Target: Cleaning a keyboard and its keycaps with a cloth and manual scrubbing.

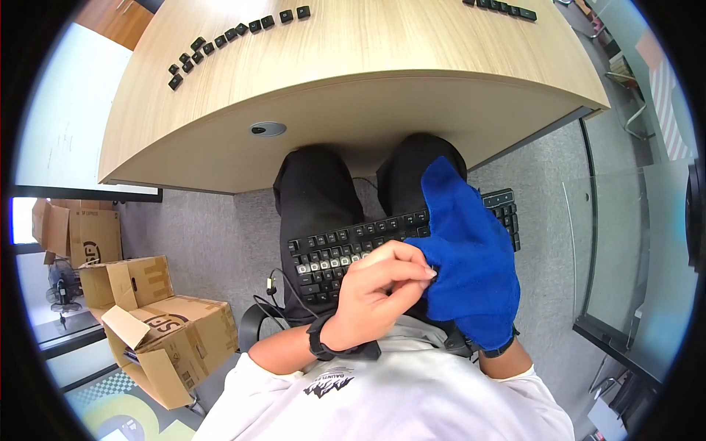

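Note:
A black keyboard [320,253] lies across my thighs, with one row of pale switches [324,264] bare of keycaps. My left hand [379,287] is over its middle, thumb and forefinger pinched together on a small black piece, apparently a keycap [434,273], at the edge of a blue cloth [474,257]. The cloth drapes over my right hand, whose fingers are hidden beneath it; only the right forearm [509,365] shows behind. The cloth covers much of the keyboard's right part and appears gripped from underneath.
Loose black keycaps [220,41] stand in staggered rows on the wooden table [368,44] ahead, and more keycaps [502,7] sit at its far right. Open cardboard boxes [176,338] are at the left. A cable [273,294] hangs beside my left thigh. A glass panel [625,250] stands right.

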The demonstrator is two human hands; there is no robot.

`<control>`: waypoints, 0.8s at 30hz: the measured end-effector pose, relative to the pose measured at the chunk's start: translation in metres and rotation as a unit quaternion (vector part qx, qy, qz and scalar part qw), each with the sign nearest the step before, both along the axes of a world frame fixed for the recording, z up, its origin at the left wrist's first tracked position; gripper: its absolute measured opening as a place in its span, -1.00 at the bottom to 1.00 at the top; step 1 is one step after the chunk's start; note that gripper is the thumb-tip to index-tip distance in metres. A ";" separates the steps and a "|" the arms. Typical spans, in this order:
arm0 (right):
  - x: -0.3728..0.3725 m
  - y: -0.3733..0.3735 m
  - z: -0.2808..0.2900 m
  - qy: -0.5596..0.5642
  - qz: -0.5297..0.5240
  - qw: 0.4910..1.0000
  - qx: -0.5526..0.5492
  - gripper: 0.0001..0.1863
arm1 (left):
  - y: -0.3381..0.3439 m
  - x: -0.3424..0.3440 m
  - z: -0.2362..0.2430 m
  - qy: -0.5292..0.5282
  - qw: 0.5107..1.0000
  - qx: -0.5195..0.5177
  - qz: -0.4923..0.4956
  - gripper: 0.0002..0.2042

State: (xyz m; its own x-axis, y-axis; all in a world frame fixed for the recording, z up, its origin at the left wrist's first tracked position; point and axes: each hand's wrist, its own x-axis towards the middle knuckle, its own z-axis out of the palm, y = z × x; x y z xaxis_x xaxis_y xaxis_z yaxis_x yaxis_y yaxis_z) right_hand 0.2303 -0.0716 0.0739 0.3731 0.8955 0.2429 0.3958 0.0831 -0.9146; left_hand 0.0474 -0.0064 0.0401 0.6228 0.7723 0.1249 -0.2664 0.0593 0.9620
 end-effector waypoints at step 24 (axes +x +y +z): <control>0.011 -0.012 -0.010 0.222 -0.020 0.975 -0.004 -0.66 | 0.035 -0.048 0.007 0.348 0.891 0.282 0.071 -0.69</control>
